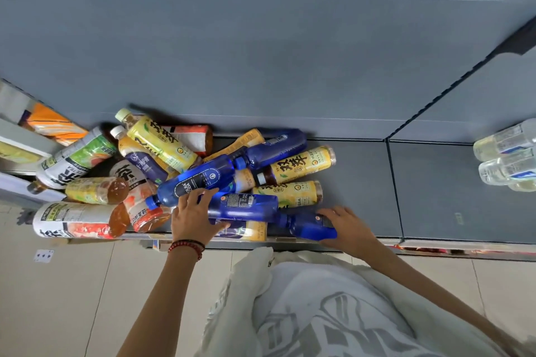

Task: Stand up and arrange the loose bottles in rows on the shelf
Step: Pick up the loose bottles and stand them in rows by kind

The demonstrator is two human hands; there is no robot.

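While you lean over the shelf (435, 182), both your hands are down in the bottle pile at its front edge. Your left hand (193, 219) sits on a lying blue bottle (243, 207) — fingers over its top, thumb under it near the base end, so the grip is closed around that bottle's left portion; the rest of it runs rightward out of your hand, cap end toward your other hand. The fingertips also touch a second blue bottle (197, 180) lying diagonally just behind. Your right hand (346, 226) lies flat over a third blue bottle (311, 229) at the shelf lip, fingers spread across its upper side; the body sticks out leftward from under the palm. Can't tell if that grip is actually closed — the thumb is hidden.

Everything in the pile (162, 177) is lying down, none standing: yellow-label tea bottles (301, 165) behind the blue ones, a fourth blue bottle (275, 148) farther back, white-label tea bottles (75, 220) on the left hanging toward the edge. One yellow-and-purple bottle (246, 230) lies under your left hand's bottle.

Right section of the shelf, past the divider (394, 182): clear bottles (504, 153) at the far right, well apart from both hands. Red bead bracelet (187, 246) on your left wrist.
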